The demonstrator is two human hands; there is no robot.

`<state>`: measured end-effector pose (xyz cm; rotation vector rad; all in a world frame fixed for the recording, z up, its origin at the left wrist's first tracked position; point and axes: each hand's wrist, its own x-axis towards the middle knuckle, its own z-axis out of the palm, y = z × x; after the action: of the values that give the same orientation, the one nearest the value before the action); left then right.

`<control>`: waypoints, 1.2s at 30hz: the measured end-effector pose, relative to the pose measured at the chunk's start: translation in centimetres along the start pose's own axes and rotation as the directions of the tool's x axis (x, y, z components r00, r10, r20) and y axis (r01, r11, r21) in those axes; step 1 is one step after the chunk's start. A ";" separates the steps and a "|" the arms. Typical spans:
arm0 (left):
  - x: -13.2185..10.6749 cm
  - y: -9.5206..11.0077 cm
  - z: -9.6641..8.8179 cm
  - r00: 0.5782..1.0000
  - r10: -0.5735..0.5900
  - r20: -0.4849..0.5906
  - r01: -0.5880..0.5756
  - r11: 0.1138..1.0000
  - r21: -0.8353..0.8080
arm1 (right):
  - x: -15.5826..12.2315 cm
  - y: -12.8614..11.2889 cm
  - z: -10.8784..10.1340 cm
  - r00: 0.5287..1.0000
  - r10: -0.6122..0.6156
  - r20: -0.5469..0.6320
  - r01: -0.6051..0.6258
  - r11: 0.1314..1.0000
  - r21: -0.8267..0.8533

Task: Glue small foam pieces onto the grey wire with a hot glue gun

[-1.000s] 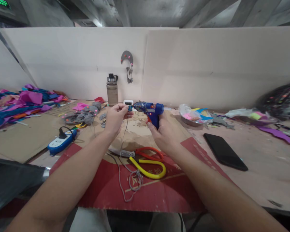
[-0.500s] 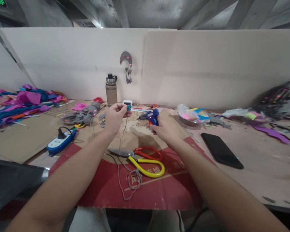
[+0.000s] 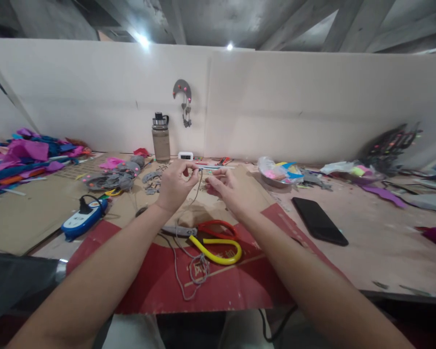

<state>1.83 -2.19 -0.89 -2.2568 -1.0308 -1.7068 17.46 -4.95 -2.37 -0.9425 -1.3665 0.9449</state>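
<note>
My left hand (image 3: 177, 185) pinches a thin grey cord (image 3: 195, 196) between thumb and forefinger, above the brown middle of the cardboard sheet. Whatever sits at the cord's end is too small to make out. Close by on the right, my right hand (image 3: 223, 186) has its fingers curved and apart, pointing at the cord's end, with nothing plainly in them. Below both hands lie scissors with one red and one yellow handle (image 3: 223, 259). A loose tangle of the cord rests beside the handles, on the red part of the cardboard sheet (image 3: 232, 295).
A blue and white power strip (image 3: 83, 220) and grey felt pieces (image 3: 121, 177) lie left. A bottle (image 3: 161, 140) stands by the white partition, where a grey moon ornament (image 3: 182, 89) hangs. A phone (image 3: 319, 220) and a bowl of scraps (image 3: 278, 180) are right.
The blue glue gun has left my right hand and no longer shows. That hand has come nearer my left hand. The small blue piece at my left fingertips no longer shows. The view shifted slightly.
</note>
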 end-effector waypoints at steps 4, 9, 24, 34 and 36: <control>0.1 0.1 0.0 0.999 0.020 0.025 -0.017 0.995 -0.098 | 0.1 -1.0 2.2 0.991 0.102 0.082 -0.120 0.959 0.257; -0.1 -0.1 0.2 0.988 -0.151 0.028 0.154 0.972 -0.179 | 1.2 -1.4 2.6 0.997 0.019 -0.078 -0.013 0.997 0.080; -0.1 0.7 1.0 0.874 -0.418 0.249 0.484 0.691 -0.537 | 1.1 -0.5 1.6 0.947 -0.280 -0.155 0.229 0.931 -0.283; -0.1 1.2 0.7 0.881 -0.389 0.270 0.473 0.687 -0.552 | 0.8 -0.6 1.5 0.942 -0.292 -0.162 0.224 0.913 -0.341; -0.1 1.2 0.6 0.885 -0.382 0.265 0.464 0.698 -0.546 | 0.8 -0.5 1.5 0.942 -0.295 -0.161 0.224 0.909 -0.351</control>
<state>3.06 -2.87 -0.85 -2.6854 -1.2618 -2.3875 15.97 -4.43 -1.59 -1.0437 -1.4480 0.4049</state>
